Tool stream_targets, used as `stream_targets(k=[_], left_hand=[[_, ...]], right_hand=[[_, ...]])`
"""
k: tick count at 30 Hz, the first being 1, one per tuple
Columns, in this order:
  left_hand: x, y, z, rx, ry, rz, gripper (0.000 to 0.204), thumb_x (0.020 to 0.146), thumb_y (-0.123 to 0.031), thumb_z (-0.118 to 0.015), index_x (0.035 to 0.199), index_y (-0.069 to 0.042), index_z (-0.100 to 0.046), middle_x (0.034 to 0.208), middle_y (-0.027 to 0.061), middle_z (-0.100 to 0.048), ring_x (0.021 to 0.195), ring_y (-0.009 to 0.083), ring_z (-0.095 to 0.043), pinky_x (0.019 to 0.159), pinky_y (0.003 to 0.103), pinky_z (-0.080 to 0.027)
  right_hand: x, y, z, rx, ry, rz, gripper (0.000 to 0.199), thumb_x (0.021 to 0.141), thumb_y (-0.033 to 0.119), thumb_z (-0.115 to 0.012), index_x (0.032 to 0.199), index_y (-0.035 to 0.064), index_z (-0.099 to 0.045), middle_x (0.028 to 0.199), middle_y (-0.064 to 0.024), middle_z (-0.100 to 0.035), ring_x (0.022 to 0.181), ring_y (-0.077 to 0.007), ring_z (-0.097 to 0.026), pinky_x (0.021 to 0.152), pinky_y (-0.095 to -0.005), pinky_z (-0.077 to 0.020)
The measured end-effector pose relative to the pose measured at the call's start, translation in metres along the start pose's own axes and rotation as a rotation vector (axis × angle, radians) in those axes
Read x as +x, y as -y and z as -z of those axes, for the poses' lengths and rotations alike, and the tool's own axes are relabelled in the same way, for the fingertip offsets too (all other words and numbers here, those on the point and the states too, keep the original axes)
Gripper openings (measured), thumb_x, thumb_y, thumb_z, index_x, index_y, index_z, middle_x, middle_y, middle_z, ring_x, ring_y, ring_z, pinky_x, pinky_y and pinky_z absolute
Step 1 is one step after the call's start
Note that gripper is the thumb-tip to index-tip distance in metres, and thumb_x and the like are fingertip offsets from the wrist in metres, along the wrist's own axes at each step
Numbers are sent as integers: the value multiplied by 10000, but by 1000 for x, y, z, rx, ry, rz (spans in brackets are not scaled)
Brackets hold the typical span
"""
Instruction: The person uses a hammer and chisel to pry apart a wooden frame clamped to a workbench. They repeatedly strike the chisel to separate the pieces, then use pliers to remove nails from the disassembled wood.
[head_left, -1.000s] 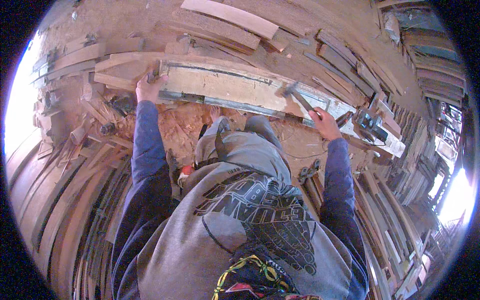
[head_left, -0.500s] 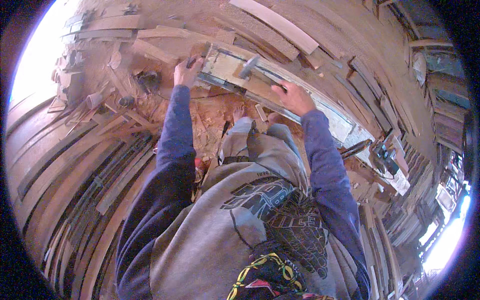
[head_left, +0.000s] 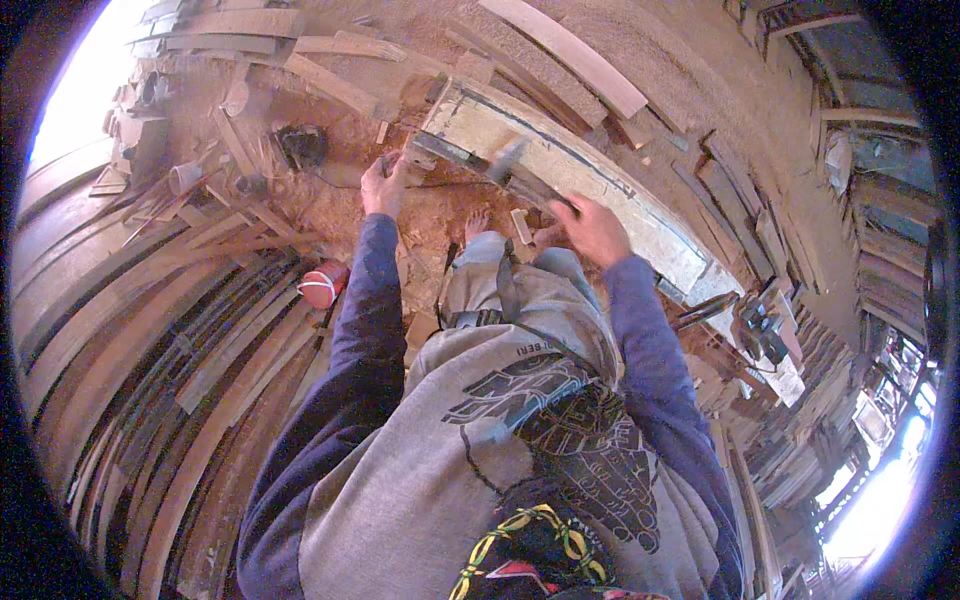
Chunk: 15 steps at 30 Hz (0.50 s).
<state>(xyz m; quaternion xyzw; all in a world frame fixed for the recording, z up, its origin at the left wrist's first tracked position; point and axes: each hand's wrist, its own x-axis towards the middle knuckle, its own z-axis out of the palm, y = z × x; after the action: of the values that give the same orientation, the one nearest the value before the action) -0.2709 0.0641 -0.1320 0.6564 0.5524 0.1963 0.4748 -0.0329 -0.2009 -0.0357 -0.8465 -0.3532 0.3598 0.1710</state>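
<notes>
My right hand (head_left: 594,232) is closed round the handle of a hammer (head_left: 510,160). The hammer's grey head is blurred and hangs over the near edge of a long, pale wooden workbench (head_left: 560,150). Beside the bench's left end is my left hand (head_left: 383,184), its fingertips pressed together near the corner. What those fingers hold, if anything, is too small to make out. Below the bench, a small pale wood block (head_left: 522,226) sits between my bare feet (head_left: 478,222).
A dark clamp-like tool (head_left: 765,330) stands at the bench's right end. Long boards (head_left: 170,400) lie stacked on the left, with a red container (head_left: 322,287) at their edge. More planks (head_left: 570,50) lie beyond the bench on the sawdust-covered ground.
My left hand has come down and slightly right, off the bench top to beside its end. The hammer has shifted down toward the bench's near edge. The red container has come into fuller view.
</notes>
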Motion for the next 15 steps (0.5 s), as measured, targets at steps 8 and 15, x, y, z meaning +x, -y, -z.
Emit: stream_targets(k=[8, 15], left_hand=[[14, -2, -33, -33, -72, -80, 352, 814, -260, -747, 1077, -30, -702, 975, 123, -715, 889, 206, -670, 821, 325, -509], [9, -22, -39, 58, -64, -28, 381, 803, -260, -766, 1090, -22, -695, 965, 96, -708, 896, 192, -660, 841, 329, -505]], right_hand=[[-143, -190, 9, 143, -244, -436, 605, 946, 542, -505, 1068, -30, -658, 949, -214, -685, 902, -365, -657, 818, -442, -490], [-188, -283, 0, 128, -798, -714, 586, 908, 549, -573, 913, -33, -642, 752, -151, -659, 707, -296, -621, 710, -410, -475]])
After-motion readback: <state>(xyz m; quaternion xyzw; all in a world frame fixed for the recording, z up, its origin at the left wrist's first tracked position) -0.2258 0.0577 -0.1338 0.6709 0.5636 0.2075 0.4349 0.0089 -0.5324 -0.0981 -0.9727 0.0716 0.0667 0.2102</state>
